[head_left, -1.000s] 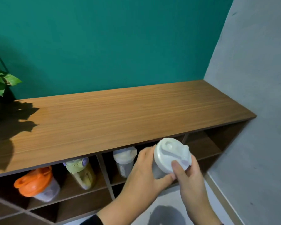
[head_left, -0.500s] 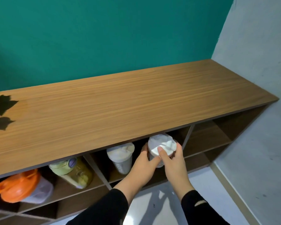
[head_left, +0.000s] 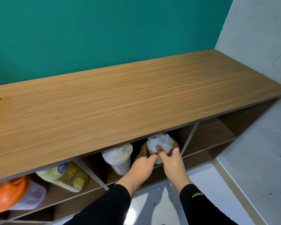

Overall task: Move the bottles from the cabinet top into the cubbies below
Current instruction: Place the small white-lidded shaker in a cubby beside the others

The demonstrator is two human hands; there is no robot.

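A white-lidded shaker bottle (head_left: 161,142) stands in the upper middle cubby, just under the front edge of the wooden cabinet top (head_left: 136,98). My left hand (head_left: 143,163) wraps its left side and my right hand (head_left: 172,158) holds its right side, thumb on the lid. Another white-lidded shaker (head_left: 118,157) stands beside it in the same cubby. Further left sit a green-lidded yellow bottle (head_left: 65,175) and an orange-lidded clear bottle (head_left: 11,194). No bottles stand on the cabinet top.
An open upper cubby (head_left: 209,135) lies to the right, past a slanted divider (head_left: 189,138). Lower cubbies run beneath. A grey wall (head_left: 258,38) closes the right end, a teal wall (head_left: 104,33) the back. Pale floor (head_left: 157,200) shows below my sleeves.
Both hands have carried the white-lidded shaker from in front of the cabinet forward into the middle cubby, beside the other shaker. The view has shifted right, and the plant has left the frame.
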